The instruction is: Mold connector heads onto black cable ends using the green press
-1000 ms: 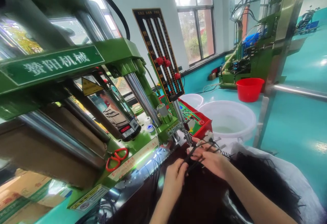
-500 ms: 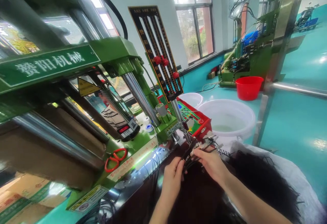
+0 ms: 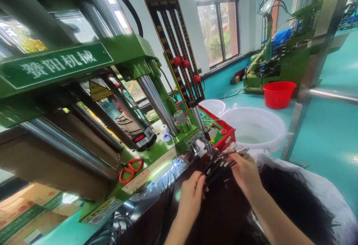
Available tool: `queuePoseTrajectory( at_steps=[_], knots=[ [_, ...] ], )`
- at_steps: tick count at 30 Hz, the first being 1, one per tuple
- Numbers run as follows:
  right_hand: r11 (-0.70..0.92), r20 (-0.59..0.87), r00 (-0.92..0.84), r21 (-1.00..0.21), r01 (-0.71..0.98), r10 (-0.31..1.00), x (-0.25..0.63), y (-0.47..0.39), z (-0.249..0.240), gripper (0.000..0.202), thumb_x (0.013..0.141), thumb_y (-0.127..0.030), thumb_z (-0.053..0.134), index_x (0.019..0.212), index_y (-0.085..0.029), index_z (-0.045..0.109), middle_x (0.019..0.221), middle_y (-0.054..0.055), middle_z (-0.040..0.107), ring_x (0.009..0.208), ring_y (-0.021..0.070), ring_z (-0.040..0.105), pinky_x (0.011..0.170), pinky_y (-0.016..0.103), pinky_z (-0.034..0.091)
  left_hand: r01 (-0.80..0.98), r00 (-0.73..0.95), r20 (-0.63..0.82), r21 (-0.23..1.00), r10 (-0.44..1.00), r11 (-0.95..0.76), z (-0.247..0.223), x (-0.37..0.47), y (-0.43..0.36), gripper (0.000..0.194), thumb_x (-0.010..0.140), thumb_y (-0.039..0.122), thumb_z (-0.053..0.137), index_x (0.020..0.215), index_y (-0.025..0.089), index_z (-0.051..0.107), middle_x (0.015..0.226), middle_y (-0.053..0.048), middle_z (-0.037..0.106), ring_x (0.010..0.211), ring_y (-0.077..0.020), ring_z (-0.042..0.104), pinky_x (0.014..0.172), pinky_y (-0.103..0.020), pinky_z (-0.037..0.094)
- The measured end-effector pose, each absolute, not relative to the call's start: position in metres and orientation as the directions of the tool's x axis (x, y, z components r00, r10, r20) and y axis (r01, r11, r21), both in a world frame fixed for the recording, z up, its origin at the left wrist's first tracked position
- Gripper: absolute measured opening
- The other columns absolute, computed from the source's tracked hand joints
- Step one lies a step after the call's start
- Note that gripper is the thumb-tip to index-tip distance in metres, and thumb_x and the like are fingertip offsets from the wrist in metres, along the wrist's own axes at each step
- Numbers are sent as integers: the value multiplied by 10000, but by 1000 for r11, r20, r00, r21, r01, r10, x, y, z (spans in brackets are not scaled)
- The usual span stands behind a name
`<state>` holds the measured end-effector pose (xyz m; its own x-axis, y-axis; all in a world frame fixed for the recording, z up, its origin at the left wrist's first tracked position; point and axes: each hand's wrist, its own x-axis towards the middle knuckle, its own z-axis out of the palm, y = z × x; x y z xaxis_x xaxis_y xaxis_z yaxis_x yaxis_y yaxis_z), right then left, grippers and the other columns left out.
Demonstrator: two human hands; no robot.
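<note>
Left hand (image 3: 191, 191): narrow, thumb and fingers closed on the near end of a black cable bundle (image 3: 214, 169); right hand (image 3: 247, 170): fingers drawn together about the far end of the same bundle, fingertips partly hidden, exact grip on single strands cannot be told; cable bundle: slanting between the two hands, above the dark desk (image 3: 220, 211), small metal pieces (image 3: 222, 163) showing along it; recent change: right hand a little farther from the left than a moment ago, with more of the bundle and its metal pieces bared between them; judged effect: strands easier to see and tell apart, hold on both ends apparently kept

Heap of black strands (image 3: 293, 200): beside the right forearm, on its outer side, in a white sack (image 3: 339, 204); loose black cables (image 3: 119, 224): to the left of the left forearm; red-handled scissors (image 3: 131, 167): left of the left hand, on the green press (image 3: 134, 51); blue-and-white spool (image 3: 167, 137): beyond the left hand, on the press; red control box (image 3: 231, 137): just beyond the right hand; white tub (image 3: 279, 135): farther out past the right hand; red basin (image 3: 279, 96): beyond that tub
</note>
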<state>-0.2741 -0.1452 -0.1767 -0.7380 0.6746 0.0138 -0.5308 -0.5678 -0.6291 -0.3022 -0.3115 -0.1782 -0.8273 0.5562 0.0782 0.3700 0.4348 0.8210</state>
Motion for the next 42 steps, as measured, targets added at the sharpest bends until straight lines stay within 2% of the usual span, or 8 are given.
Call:
queuePoseTrajectory(
  at_steps=[5,8,12,17,21,25,29,42],
  knots=[
    [-570,28,-780,-666,-480,625,-273,-142,-175,79,614,-217,726,626,-211,648,643,-6,614,589,146,547,626,288,453,403,-836,108,787,539,467,-180,-306,-311,332,863,416,295,729,186,493,540,32,500,449,-86,456,461,-203,315],
    [-645,102,-899,-662,-382,427,-269,-142,-187,133,683,-256,664,815,-241,670,800,14,644,767,185,578,781,345,438,446,-844,158,738,512,507,-186,-307,-307,321,871,380,292,693,188,479,512,37,444,470,-96,433,481,-217,291],
    [-701,115,-981,-687,-193,158,-253,-144,-207,294,693,-332,646,979,-267,634,1033,43,616,1010,237,516,929,426,348,587,-779,223,589,586,555,-201,-292,-302,297,882,299,270,776,181,521,644,-19,545,605,-135,505,556,-244,334],
    [-678,-75,-974,-729,-92,213,-226,-139,-227,181,730,-372,636,811,-219,693,777,33,647,833,229,583,919,423,368,785,-578,237,425,781,451,-206,-276,-303,278,868,274,324,909,175,581,838,-76,592,783,-179,518,706,-300,399],
    [-645,-131,-978,-764,-6,165,-213,-132,-238,247,768,-415,588,860,-210,690,788,61,656,853,249,580,891,425,380,687,-721,241,365,649,628,-205,-303,-311,269,869,256,329,886,175,586,855,-66,579,832,-178,516,762,-315,399],
    [-620,-156,-971,-784,8,183,-213,-130,-243,273,775,-440,569,879,-217,689,807,62,657,884,260,574,918,438,355,573,-815,39,204,578,794,-213,-336,-316,195,837,250,405,859,156,575,898,-84,578,834,-197,552,728,-308,409],
    [-608,-136,-976,-794,6,169,-217,-130,-243,266,794,-418,551,893,-210,685,797,68,655,880,257,566,903,440,361,556,-804,-95,230,587,799,-220,-350,-314,232,848,287,384,839,162,580,874,-78,621,823,-187,584,723,-289,403],
    [-619,-153,-976,-785,23,158,-218,-130,-242,251,790,-398,556,866,-193,679,762,74,648,830,246,567,834,416,394,672,-688,-160,227,708,705,-211,-362,-309,151,775,277,495,814,183,605,831,-52,654,820,-192,598,733,-279,418]
  ],
)
